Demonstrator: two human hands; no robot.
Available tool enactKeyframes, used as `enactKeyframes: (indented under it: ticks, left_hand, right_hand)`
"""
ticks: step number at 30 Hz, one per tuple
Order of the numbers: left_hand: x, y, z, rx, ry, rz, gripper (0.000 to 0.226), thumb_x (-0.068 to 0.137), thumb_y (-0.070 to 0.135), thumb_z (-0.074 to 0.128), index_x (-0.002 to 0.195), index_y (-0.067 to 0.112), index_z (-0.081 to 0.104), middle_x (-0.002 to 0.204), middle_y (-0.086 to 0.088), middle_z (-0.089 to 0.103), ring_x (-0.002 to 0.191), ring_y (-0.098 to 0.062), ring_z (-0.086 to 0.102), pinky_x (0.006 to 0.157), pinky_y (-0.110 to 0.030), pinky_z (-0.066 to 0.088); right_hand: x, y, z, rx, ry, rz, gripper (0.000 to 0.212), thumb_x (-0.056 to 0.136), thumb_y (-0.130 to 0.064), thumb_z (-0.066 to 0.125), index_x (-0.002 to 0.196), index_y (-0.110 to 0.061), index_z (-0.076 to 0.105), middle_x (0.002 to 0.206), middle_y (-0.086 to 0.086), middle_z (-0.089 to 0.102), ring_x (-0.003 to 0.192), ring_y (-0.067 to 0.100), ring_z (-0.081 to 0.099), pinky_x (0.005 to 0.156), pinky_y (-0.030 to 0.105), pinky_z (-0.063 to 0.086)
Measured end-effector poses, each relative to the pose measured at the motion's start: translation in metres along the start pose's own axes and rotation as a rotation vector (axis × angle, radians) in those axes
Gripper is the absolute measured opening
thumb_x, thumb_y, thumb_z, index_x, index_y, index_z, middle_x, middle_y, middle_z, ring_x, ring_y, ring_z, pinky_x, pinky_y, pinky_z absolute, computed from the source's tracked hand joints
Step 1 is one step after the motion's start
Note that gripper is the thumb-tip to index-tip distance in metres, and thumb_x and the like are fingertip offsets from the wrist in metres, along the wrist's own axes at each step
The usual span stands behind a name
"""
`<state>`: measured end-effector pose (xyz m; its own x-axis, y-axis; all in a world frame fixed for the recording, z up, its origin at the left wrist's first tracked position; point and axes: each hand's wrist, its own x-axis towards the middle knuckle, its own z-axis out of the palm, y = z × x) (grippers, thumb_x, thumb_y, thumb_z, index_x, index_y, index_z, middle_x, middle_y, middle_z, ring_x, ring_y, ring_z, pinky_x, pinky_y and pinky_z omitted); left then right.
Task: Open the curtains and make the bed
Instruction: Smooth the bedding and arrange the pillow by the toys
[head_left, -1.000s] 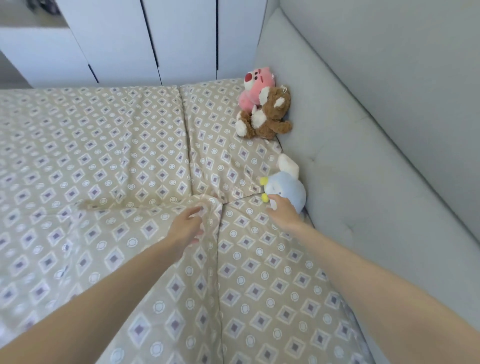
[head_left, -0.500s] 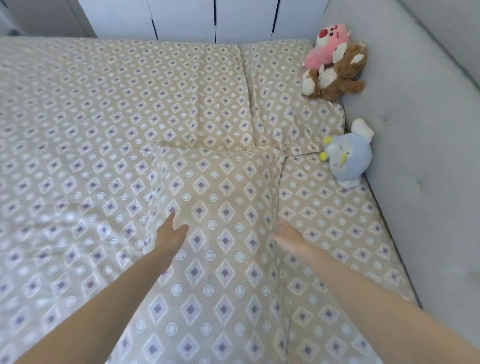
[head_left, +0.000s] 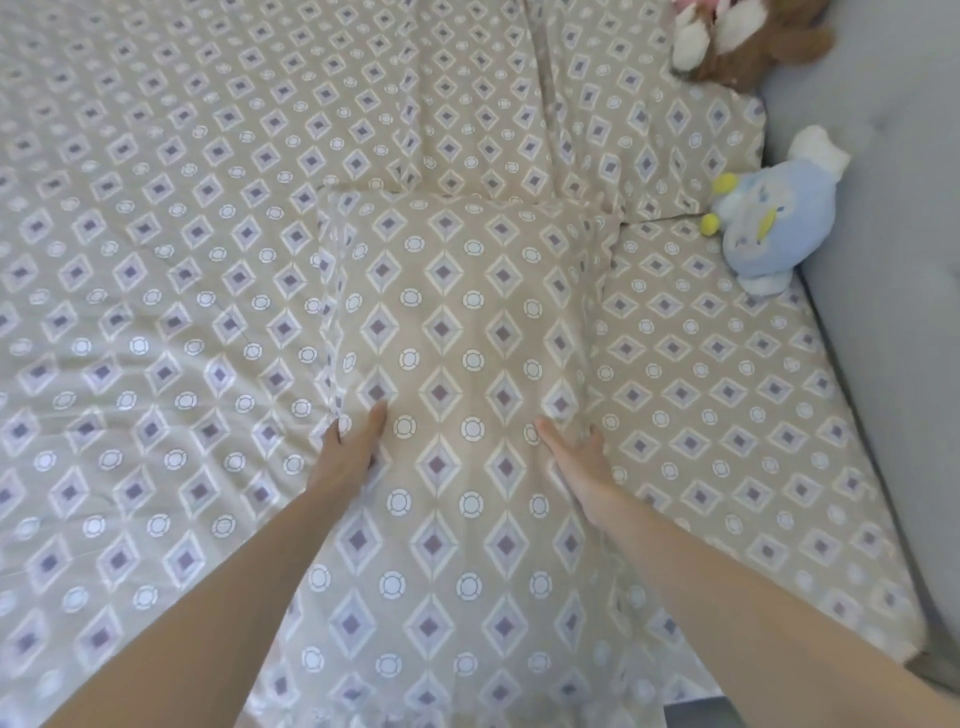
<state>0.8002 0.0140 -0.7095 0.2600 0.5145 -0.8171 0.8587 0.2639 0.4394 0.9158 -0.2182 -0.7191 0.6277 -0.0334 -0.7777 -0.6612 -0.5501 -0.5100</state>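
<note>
From the head camera, looking down along both bare forearms, a pillow (head_left: 462, 332) in beige fabric printed with diamonds and circles is held up lengthwise in the middle of the frame, its far edge toward 12 o'clock and its near end running down to 6 o'clock. The left hand (head_left: 348, 452) grips the pillow's left edge, thumb lying on the top face and the fingers wrapped around the side out of sight. The right hand (head_left: 576, 462) grips the right edge the same way, thumb on top and fingers curled under (how far they reach cannot be told). Under and around the pillow lies the bed (head_left: 156, 260), covered in the same print, with loose creases at 9 o'clock. A second pillow (head_left: 639, 130) lies flat at 1 o'clock, its near edge just beyond the held pillow's far corner. A blue stuffed toy (head_left: 774, 218) with yellow details sits at 2 o'clock, against the grey padded headboard (head_left: 893, 312) that runs down the right side. A brown and white stuffed toy (head_left: 748, 41) sits at the top edge at 1 o'clock, partly cut off, on the second pillow's far end.
</note>
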Motion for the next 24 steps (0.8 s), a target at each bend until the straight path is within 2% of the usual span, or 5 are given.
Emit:
enactKeyframes:
  ticks: [5, 9, 13, 20, 24]
  left_hand:
    - [-0.023, 0.022, 0.006, -0.06, 0.018, -0.002, 0.128, 0.049, 0.097, 0.045, 0.151, 0.029, 0.008, 0.147, -0.013, 0.042, 0.137, -0.038, 0.036, 0.113, -0.053, 0.026]
    - [-0.068, 0.048, 0.025, -0.128, 0.1, 0.097, 0.102, 0.072, 0.082, 0.043, 0.151, 0.026, 0.013, 0.151, -0.008, 0.037, 0.138, -0.034, 0.034, 0.112, -0.052, 0.026]
    - [-0.115, 0.073, 0.062, -0.136, 0.105, 0.148, 0.092, 0.08, 0.076, 0.04, 0.151, 0.022, 0.015, 0.151, -0.01, 0.036, 0.138, -0.035, 0.034, 0.11, -0.051, 0.026]
    - [-0.182, 0.103, 0.162, -0.031, -0.072, 0.244, 0.088, 0.081, 0.075, 0.037, 0.151, 0.027, 0.015, 0.151, -0.007, 0.036, 0.137, -0.033, 0.036, 0.112, -0.051, 0.028]
    - [-0.196, 0.112, 0.216, 0.23, -0.225, 0.184, 0.075, 0.09, 0.05, 0.045, 0.151, 0.031, 0.007, 0.154, -0.016, 0.02, 0.135, -0.04, 0.032, 0.109, -0.051, 0.031]
  right_hand:
    - [-0.023, -0.021, -0.012, 0.031, 0.1, -0.126, 0.1, 0.076, -0.066, 0.062, 0.152, -0.017, 0.018, 0.156, 0.003, 0.027, 0.143, 0.025, 0.026, 0.114, 0.042, 0.025]
    - [-0.047, -0.058, -0.052, -0.023, 0.243, -0.266, 0.091, 0.08, -0.061, 0.062, 0.15, -0.016, 0.025, 0.153, 0.003, 0.033, 0.141, 0.025, 0.03, 0.112, 0.04, 0.027]
    - [-0.067, -0.083, -0.114, -0.1, 0.369, -0.338, 0.081, 0.082, -0.061, 0.059, 0.146, -0.017, 0.034, 0.147, 0.003, 0.043, 0.136, 0.025, 0.039, 0.104, 0.037, 0.035]
    - [-0.076, -0.069, -0.242, -0.034, 0.559, -0.361, 0.075, 0.076, -0.062, 0.063, 0.137, -0.022, 0.047, 0.131, 0.0, 0.058, 0.122, 0.026, 0.053, 0.101, 0.039, 0.043]
    - [-0.058, -0.038, -0.301, -0.222, 0.647, -0.186, 0.072, 0.087, -0.048, 0.053, 0.15, -0.037, 0.02, 0.139, 0.011, 0.044, 0.13, 0.033, 0.036, 0.105, 0.042, 0.031]
